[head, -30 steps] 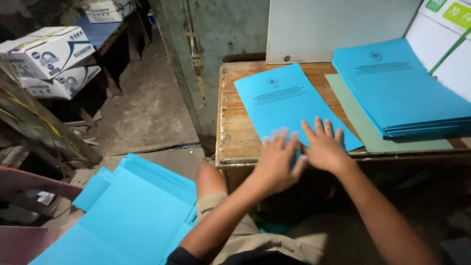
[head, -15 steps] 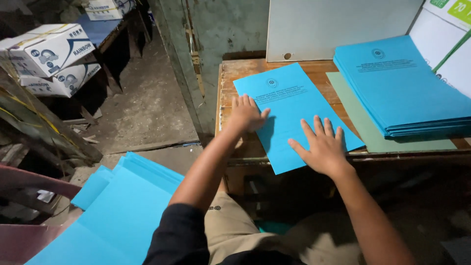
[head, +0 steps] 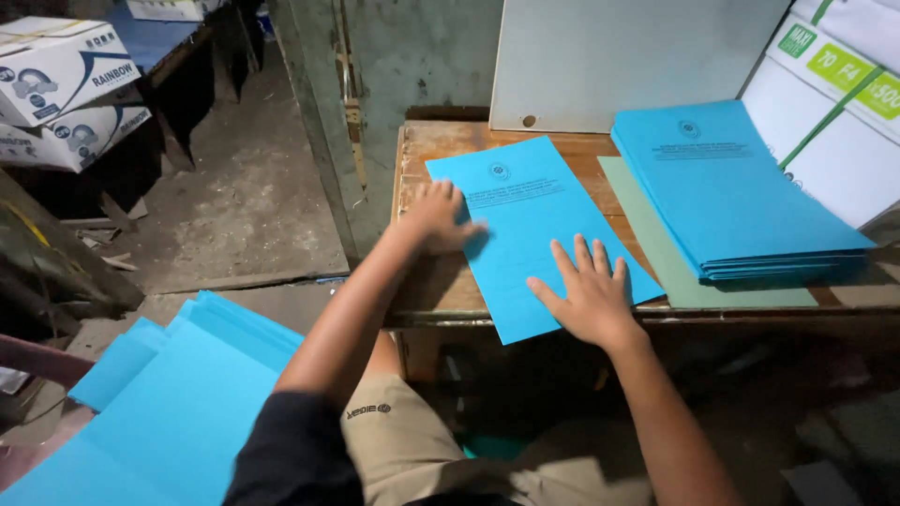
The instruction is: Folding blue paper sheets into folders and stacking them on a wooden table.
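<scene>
Blue sheet (head: 539, 234) lies flat on the wooden bench (head: 427, 281), w/ its near corner sticking out past the bench's front edge. It has a small round mark and some dark print near the top.

Left hand (head: 439, 217) is open and flat, fingers spread, pressing on the sheet's left edge, partly on the wood too. Right hand (head: 589, 295) is open and flat as well, fingers spread wide, lying on the sheet's near part close to the bench's front edge. Neither hand grips anything; both just press down.

Just to the right, a thick stack of blue sheets (head: 741, 192) sits on a pale green sheet (head: 684, 272), which lies on the bench and touches the single blue sheet's right edge. White paper packs w/ green labels (head: 834, 103) stand at the far right, behind the stack. A grey-white board (head: 628, 56) leans at the back of the bench.

Down on the left, near the person's knee, is another pile of blue sheets (head: 178, 403). Further off, top left, are white cardboard boxes (head: 61, 94) beside the dirty concrete floor (head: 244, 197).
</scene>
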